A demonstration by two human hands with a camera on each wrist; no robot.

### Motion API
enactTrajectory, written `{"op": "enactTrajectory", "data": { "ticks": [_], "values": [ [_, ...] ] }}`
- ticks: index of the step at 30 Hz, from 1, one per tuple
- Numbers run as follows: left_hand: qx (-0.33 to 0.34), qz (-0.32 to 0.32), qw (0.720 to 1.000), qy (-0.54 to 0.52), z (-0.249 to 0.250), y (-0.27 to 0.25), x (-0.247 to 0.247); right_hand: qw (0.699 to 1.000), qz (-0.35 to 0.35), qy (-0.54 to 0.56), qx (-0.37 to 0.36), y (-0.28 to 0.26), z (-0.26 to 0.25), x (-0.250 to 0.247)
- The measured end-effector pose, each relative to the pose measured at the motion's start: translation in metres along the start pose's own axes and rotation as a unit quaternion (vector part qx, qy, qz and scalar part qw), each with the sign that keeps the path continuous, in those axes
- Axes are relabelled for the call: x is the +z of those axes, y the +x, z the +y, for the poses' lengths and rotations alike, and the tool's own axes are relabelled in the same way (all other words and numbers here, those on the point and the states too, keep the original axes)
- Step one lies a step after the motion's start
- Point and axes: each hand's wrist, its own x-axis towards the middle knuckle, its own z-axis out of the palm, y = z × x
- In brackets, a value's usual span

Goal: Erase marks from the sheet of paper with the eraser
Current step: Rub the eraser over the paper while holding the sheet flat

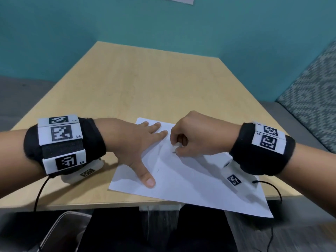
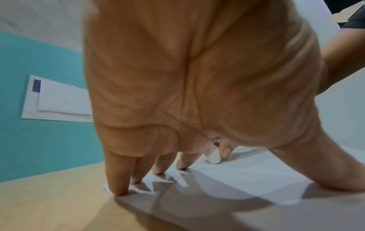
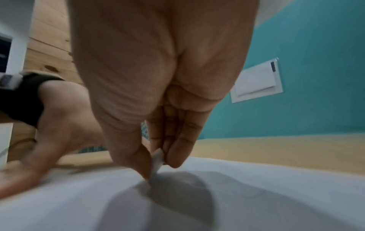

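Now the right hand (image 1: 198,135) is pinching the eraser (image 1: 175,147) onto the sheet of paper (image 1: 190,179).
The left hand (image 1: 138,142) is pressing flat with spread fingers at the far left corner; short light strokes away from it should be keeping the paper, on the table (image 1: 145,79), from buckling.

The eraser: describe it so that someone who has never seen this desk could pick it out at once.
On the light wooden table lies a white sheet of paper, held flat by the spread left hand. Beside those fingertips, the right hand pinches the eraser tip-down on the sheet. It is a small white rounded nub, the only loose thing on the paper.
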Motion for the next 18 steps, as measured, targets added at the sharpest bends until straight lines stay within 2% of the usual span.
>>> {"op": "enactTrajectory", "data": {
  "ticks": [4, 8, 13, 18],
  "values": [
    [0.008, 0.014, 1.0, -0.014, -0.002, -0.002, -0.007, 0.999, 0.007, 0.024, 0.034, -0.018, 0.017, -0.014],
    [0.031, 0.097, 0.994, -0.05, -0.008, 0.006, -0.008, 0.998, -0.014, 0.017, 0.061, -0.035, 0.031, -0.003],
    [0.001, 0.037, 0.999, -0.03, -0.006, 0.013, -0.006, 0.998, -0.033, 0.001, 0.05, -0.03, 0.028, -0.007],
    [0.003, 0.022, 0.999, -0.041, -0.007, 0.013, -0.005, 1.0, 0.017, 0.007, 0.011, 0.001, 0.018, -0.007]
  ]
}}
